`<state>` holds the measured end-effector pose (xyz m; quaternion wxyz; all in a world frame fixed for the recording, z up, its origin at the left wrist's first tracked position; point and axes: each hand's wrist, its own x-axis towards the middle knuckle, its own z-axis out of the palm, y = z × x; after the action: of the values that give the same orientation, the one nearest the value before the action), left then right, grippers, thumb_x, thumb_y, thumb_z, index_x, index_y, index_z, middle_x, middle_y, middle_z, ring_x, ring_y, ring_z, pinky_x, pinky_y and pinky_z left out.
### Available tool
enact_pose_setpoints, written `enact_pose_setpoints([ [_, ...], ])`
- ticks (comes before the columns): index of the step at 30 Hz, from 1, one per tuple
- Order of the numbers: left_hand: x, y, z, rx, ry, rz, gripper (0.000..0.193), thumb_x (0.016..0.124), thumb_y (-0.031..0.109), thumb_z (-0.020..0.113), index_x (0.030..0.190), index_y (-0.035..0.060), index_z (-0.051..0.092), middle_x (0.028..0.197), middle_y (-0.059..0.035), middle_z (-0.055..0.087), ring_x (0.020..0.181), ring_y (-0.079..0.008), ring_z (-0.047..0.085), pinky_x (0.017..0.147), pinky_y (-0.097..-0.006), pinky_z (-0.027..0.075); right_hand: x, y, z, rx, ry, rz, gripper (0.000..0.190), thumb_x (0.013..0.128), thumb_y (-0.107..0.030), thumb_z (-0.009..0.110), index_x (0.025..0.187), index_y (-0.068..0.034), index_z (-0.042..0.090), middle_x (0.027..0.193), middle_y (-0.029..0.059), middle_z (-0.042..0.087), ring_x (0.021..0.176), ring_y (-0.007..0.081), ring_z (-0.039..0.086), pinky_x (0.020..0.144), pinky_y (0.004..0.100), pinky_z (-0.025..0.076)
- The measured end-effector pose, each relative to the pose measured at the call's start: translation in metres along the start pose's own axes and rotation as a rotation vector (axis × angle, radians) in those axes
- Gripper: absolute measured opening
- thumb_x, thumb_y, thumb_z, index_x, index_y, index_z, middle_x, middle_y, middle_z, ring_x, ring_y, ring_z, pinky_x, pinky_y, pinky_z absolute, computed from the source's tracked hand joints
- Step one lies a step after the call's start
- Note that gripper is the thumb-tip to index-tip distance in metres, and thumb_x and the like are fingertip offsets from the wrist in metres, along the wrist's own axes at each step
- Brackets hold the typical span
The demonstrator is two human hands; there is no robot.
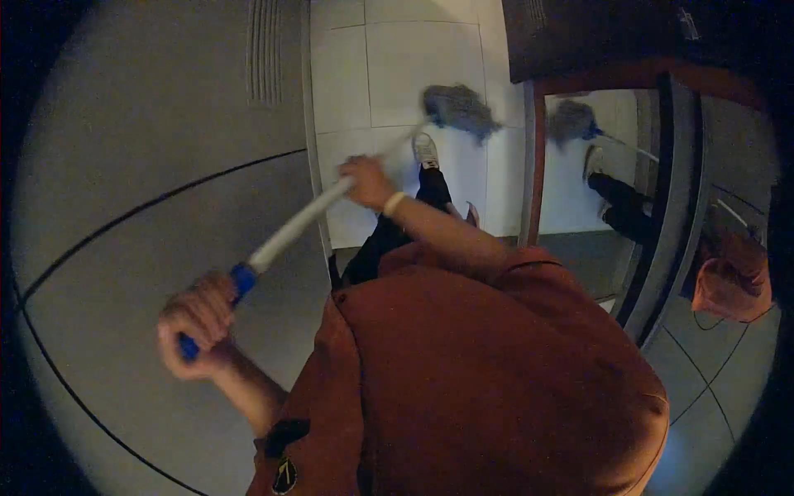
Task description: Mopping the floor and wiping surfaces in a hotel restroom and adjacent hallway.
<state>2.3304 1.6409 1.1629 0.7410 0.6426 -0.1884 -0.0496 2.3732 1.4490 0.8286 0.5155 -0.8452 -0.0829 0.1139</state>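
My left hand [197, 325] is closed around the blue grip at the upper end of a mop's pale handle [301, 223]. Farther down the same handle, my right hand [370, 183] holds on, with a light band at its wrist. The handle slants away to a grey string mop head [460, 113] with a blue fitting, which lies on the pale tiled floor just past my shoe [425, 150]. Both the hands and the mop are somewhat blurred.
A grey wall panel [161, 235] with dark joints runs along the left. At right, a reflective glass panel [595, 186] in a reddish frame [535, 173] mirrors the mop and my legs. Dark cabinetry [595, 37] stands at upper right.
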Motion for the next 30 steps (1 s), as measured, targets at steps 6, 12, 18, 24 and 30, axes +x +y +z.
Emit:
enact_pose_setpoints([
  [6, -0.027, 0.087, 0.012, 0.327, 0.117, 0.243, 0.048, 0.098, 0.032, 0.029, 0.056, 0.0153, 0.045, 0.047, -0.0011, 0.044, 0.041, -0.0141, 0.04, 0.049, -0.0336, 0.034, 0.047, -0.122, 0.103, 0.041, -0.139, -0.226, 0.03, 0.071, -0.018, 0.072, 0.099, -0.011, 0.069, 0.104, 0.0137, 0.063, 0.109, 0.036, 0.056, 0.098, 0.0532, 0.039],
  [12, -0.038, 0.091, 0.036, 0.119, -0.03, 0.206, 0.052, 0.097, 0.032, 0.03, 0.052, 0.0155, 0.048, 0.045, -0.0014, 0.05, 0.039, -0.0138, 0.045, 0.043, -0.0314, 0.035, -0.015, -0.117, 0.058, -0.046, -0.135, -0.178, 0.023, 0.068, -0.016, 0.073, 0.089, -0.01, 0.07, 0.093, 0.0145, 0.065, 0.099, 0.0372, 0.06, 0.095, 0.0513, 0.043],
  [18, -0.037, 0.016, 0.059, -0.178, -0.432, -0.081, 0.05, 0.094, 0.034, 0.036, 0.053, 0.0095, 0.052, 0.053, -0.0099, 0.056, 0.048, -0.0241, 0.055, 0.052, -0.038, 0.046, -0.124, 0.007, 0.009, -0.054, 0.458, -0.134, 0.026, 0.061, -0.015, 0.075, 0.085, -0.008, 0.068, 0.095, 0.0144, 0.067, 0.093, 0.0358, 0.06, 0.089, 0.0448, 0.045],
  [24, -0.112, -0.06, 0.11, 0.538, -0.322, -0.233, 0.048, 0.096, 0.032, 0.035, 0.059, 0.0059, 0.051, 0.063, -0.0124, 0.057, 0.06, -0.0266, 0.056, 0.068, -0.042, 0.047, -0.223, 0.141, -0.012, -0.164, 0.341, 0.202, 0.017, 0.071, -0.016, 0.074, 0.068, -0.005, 0.062, 0.076, 0.0155, 0.059, 0.08, 0.0368, 0.058, 0.073, 0.0465, 0.046],
  [30, -0.116, 0.047, 0.065, 0.19, -0.023, -0.067, 0.043, 0.094, 0.035, 0.033, 0.056, 0.0145, 0.04, 0.053, -0.006, 0.043, 0.051, -0.021, 0.039, 0.07, -0.0447, 0.037, -0.152, 0.025, 0.076, -0.029, 0.412, -0.105, 0.03, 0.062, -0.023, 0.078, 0.088, -0.011, 0.069, 0.085, 0.0159, 0.063, 0.091, 0.0378, 0.06, 0.08, 0.0492, 0.045],
])
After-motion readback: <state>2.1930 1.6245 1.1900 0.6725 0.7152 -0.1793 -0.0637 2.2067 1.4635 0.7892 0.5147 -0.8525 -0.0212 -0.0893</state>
